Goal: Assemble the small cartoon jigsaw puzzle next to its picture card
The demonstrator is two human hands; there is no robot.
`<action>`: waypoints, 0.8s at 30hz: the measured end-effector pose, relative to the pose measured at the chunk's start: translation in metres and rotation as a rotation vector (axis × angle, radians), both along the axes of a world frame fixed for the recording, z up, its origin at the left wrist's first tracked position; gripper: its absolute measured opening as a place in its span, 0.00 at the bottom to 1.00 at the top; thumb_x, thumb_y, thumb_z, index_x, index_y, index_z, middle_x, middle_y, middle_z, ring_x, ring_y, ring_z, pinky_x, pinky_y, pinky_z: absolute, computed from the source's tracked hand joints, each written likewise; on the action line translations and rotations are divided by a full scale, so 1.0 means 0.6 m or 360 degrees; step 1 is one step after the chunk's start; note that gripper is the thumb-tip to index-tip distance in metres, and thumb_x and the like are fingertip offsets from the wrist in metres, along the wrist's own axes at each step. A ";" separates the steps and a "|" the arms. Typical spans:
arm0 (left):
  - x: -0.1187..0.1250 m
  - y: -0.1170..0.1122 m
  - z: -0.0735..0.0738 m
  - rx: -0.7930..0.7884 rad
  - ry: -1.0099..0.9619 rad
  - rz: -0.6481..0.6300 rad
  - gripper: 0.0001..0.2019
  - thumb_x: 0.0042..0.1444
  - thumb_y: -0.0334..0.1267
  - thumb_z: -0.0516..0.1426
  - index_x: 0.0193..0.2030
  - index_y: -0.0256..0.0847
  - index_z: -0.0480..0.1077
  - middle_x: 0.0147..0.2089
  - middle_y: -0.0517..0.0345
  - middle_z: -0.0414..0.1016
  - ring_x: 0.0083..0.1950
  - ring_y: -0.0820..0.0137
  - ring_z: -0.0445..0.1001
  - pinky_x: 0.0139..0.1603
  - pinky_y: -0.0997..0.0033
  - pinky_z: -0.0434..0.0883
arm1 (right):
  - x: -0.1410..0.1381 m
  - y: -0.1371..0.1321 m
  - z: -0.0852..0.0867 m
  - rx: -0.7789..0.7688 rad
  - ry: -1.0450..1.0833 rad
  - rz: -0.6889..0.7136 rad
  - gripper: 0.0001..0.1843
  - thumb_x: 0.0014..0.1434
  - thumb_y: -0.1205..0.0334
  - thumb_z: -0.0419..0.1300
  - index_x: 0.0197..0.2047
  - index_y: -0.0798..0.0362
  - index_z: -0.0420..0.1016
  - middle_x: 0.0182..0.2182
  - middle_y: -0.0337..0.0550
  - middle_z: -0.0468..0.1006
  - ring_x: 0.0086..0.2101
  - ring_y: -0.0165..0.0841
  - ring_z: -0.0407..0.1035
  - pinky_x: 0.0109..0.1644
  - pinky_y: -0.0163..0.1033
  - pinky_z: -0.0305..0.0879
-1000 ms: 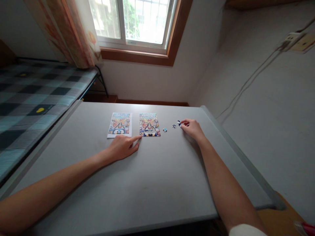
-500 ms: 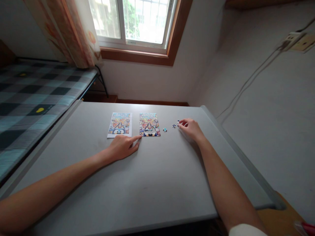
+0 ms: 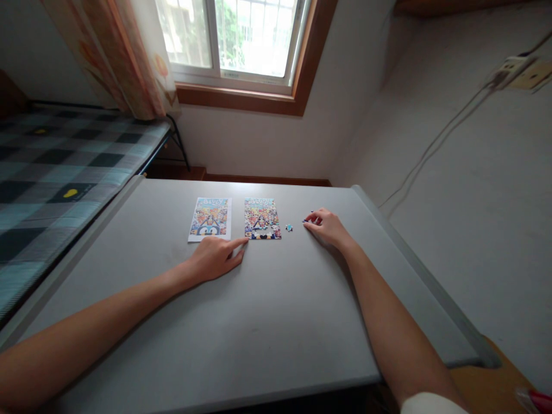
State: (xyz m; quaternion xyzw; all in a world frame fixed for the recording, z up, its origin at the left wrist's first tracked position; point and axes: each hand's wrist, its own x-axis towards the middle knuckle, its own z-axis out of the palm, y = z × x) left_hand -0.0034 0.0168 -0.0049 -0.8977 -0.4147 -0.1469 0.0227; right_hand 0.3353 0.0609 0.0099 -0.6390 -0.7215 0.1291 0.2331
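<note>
On the table lies a jigsaw puzzle [image 3: 262,215], mostly assembled, with pale gaps in its lower part. The fingers of my left hand [image 3: 218,256] are stretched out and apart, the index fingertip at the puzzle's lower left corner. A printed picture sheet [image 3: 210,218] with a blue cartoon figure lies just beyond that hand. My right hand [image 3: 325,227] pinches a small dark puzzle piece at the tabletop, mostly covered by the fingertips. Between this hand and the puzzle sits a loose light-blue puzzle piece [image 3: 289,228].
The grey-white table [image 3: 259,333] has a raised strip along its right side. A bed with a checked cover [image 3: 86,155] stands at the left. Behind the table are a window [image 3: 254,40] and a curtain [image 3: 125,57]. A cable [image 3: 425,155] runs down the right wall.
My right hand has shifted slightly left, and its fingertips now cover the spot where a dark loose piece lay. The left hand has stayed in place.
</note>
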 end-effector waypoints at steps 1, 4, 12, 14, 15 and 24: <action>0.000 0.000 0.000 0.0006 -0.0001 -0.0001 0.17 0.61 0.44 0.51 0.54 0.49 0.72 0.21 0.61 0.75 0.23 0.69 0.73 0.26 0.74 0.60 | 0.001 0.000 -0.001 0.0000 0.0002 -0.0007 0.08 0.52 0.60 0.62 0.34 0.54 0.79 0.32 0.42 0.72 0.31 0.30 0.67 0.39 0.36 0.63; 0.000 0.000 0.000 0.0012 -0.0003 0.0001 0.17 0.61 0.44 0.51 0.54 0.49 0.72 0.22 0.60 0.75 0.24 0.69 0.73 0.26 0.74 0.61 | 0.002 0.001 -0.002 -0.0003 0.0005 -0.0031 0.08 0.51 0.59 0.63 0.33 0.54 0.78 0.33 0.42 0.73 0.32 0.31 0.67 0.40 0.36 0.63; -0.002 0.000 0.000 -0.0017 0.0013 0.0008 0.18 0.61 0.45 0.50 0.55 0.50 0.72 0.22 0.61 0.75 0.25 0.69 0.74 0.27 0.73 0.62 | 0.002 0.002 -0.002 -0.0030 0.0017 -0.0051 0.08 0.51 0.59 0.63 0.31 0.54 0.77 0.33 0.42 0.74 0.32 0.31 0.67 0.40 0.36 0.63; -0.002 0.001 0.000 -0.0015 0.0011 0.0002 0.18 0.61 0.45 0.50 0.55 0.49 0.72 0.22 0.61 0.75 0.25 0.69 0.73 0.27 0.73 0.62 | 0.003 0.002 -0.002 -0.0027 0.0023 -0.0054 0.08 0.50 0.59 0.64 0.31 0.54 0.77 0.33 0.43 0.74 0.32 0.31 0.68 0.40 0.37 0.63; -0.002 0.001 -0.001 -0.0012 0.0010 0.0000 0.18 0.61 0.45 0.50 0.55 0.49 0.72 0.22 0.61 0.75 0.25 0.69 0.73 0.27 0.73 0.62 | 0.003 0.003 -0.002 -0.0024 0.0025 -0.0058 0.08 0.50 0.58 0.64 0.31 0.54 0.77 0.33 0.43 0.74 0.32 0.31 0.68 0.40 0.37 0.63; -0.002 0.000 -0.002 -0.0009 -0.0013 -0.0012 0.18 0.61 0.44 0.50 0.55 0.48 0.72 0.22 0.60 0.75 0.24 0.70 0.73 0.27 0.74 0.62 | 0.008 0.007 -0.009 0.0007 0.0034 -0.0115 0.09 0.48 0.57 0.65 0.29 0.54 0.77 0.32 0.43 0.75 0.31 0.31 0.68 0.39 0.37 0.64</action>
